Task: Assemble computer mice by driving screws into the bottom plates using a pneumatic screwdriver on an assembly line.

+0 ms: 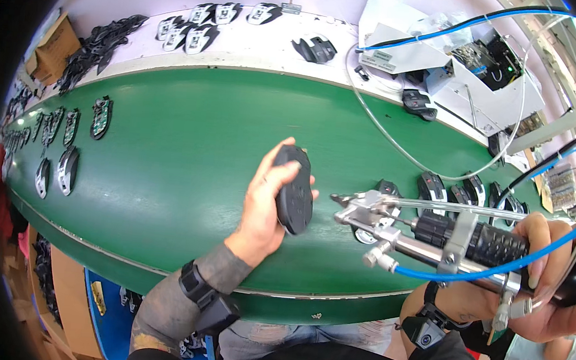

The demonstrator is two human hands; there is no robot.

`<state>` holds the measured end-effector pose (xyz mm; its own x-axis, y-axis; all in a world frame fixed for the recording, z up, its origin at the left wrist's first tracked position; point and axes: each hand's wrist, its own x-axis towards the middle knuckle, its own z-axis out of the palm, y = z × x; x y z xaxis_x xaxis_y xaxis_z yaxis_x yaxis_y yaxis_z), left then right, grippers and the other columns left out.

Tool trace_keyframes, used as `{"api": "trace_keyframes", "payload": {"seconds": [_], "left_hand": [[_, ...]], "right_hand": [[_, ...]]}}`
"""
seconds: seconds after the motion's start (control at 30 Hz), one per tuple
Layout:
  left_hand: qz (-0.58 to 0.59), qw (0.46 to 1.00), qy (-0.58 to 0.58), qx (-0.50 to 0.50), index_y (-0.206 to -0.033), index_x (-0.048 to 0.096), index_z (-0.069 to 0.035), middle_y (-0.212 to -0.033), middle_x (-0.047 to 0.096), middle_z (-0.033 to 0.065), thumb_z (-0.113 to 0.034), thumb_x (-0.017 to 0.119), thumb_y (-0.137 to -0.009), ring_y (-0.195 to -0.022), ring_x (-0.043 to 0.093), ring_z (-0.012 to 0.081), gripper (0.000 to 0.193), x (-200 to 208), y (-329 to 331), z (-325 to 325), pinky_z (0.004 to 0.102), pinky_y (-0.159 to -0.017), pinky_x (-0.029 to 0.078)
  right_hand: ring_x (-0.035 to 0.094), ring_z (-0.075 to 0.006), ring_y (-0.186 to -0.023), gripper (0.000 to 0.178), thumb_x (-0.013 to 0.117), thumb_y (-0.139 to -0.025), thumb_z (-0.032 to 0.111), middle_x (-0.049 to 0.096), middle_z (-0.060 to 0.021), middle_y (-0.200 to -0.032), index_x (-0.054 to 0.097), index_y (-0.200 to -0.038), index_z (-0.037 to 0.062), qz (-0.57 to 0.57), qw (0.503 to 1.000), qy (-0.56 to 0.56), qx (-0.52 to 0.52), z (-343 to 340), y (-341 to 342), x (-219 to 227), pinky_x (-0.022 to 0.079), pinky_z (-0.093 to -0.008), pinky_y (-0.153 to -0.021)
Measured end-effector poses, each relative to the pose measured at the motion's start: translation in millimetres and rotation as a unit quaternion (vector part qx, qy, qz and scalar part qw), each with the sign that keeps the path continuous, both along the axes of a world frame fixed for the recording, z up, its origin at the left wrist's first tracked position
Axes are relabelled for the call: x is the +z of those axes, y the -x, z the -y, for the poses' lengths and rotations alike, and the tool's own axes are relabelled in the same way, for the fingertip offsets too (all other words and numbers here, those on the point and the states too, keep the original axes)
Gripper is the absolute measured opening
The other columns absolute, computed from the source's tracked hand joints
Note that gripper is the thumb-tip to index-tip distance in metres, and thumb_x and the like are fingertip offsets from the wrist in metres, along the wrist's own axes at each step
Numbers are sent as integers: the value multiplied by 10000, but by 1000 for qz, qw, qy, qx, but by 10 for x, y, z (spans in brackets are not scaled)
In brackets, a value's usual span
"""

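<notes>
My left hand [259,208] is closed round a black computer mouse [295,204] above the green belt, with its dark underside up and my thumb lying across its upper end. My right hand [551,316] grips a powered screwdriver [482,243] at the right; it has a black ribbed collar, a metal feed head [370,210] and a blue air hose. The head points left towards the held mouse, with a gap between them. Behind and below the head sits another mouse [366,235], partly hidden by it.
The green conveyor belt [188,158] runs across. More mice [431,189] stand at the right, partly behind the tool. At the left are circuit-board mouse parts [101,118] and two grey-black mice [67,169]. Shells [201,38] line the back shelf near an open white machine [477,93]; a clear tube [389,144] loops over the belt.
</notes>
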<state>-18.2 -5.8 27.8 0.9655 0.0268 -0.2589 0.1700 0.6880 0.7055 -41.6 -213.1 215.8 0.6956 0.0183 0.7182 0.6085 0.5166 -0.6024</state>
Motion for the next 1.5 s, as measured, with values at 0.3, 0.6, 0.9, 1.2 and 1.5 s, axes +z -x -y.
{"api": "trace_keyframes", "payload": {"seconds": [0.3, 0.6, 0.9, 1.2, 1.5], "left_hand": [[60, 991, 122, 5, -1397, 379, -105, -1344, 461, 156, -299, 501, -859, -1009, 589, 299, 584, 80, -57, -185, 491, -888, 514], [96, 981, 167, -30, -1414, 357, -99, -1390, 417, 187, -279, 493, -848, -1025, 586, 319, 609, 95, -17, -151, 494, -879, 520], [95, 986, 132, -29, -1402, 366, -93, -1350, 450, 186, -269, 500, -861, -988, 603, 295, 584, 131, 10, -80, 469, -853, 534], [-13, 999, 49, 16, -1391, 392, -83, -1154, 515, 119, -223, 522, -882, -939, 597, 224, 544, 32, -46, -83, 385, -814, 548], [14, 995, 90, -35, -1364, 390, -87, -1262, 513, 174, -257, 500, -871, -974, 615, 300, 533, 36, 18, -27, 456, -838, 545]], "right_hand": [[584, -150, -529, 346, 749, -790, 70, 596, -11, -861, 468, -989, 110, -9, 992, 81, 96, 17, 20, -12, 536, -290, -591], [596, -119, -553, 409, 701, -865, 168, 602, 16, -824, 417, -1158, 147, -42, 998, 38, 7, -167, 86, -103, 551, -260, -563], [634, -143, -589, 411, 705, -863, 151, 618, 19, -837, 472, -1200, 136, -21, 995, 47, 84, -134, 20, -138, 539, -269, -572], [601, -203, -639, 446, 595, -929, 382, 604, -50, -1038, 519, -1185, 25, -1, 992, 64, 104, 217, 159, 24, 517, -316, -595], [598, -209, -632, 488, 633, -912, 286, 593, -109, -947, 368, -1263, 74, -91, 937, 266, 209, -6, 82, 288, 522, -315, -580]]}}
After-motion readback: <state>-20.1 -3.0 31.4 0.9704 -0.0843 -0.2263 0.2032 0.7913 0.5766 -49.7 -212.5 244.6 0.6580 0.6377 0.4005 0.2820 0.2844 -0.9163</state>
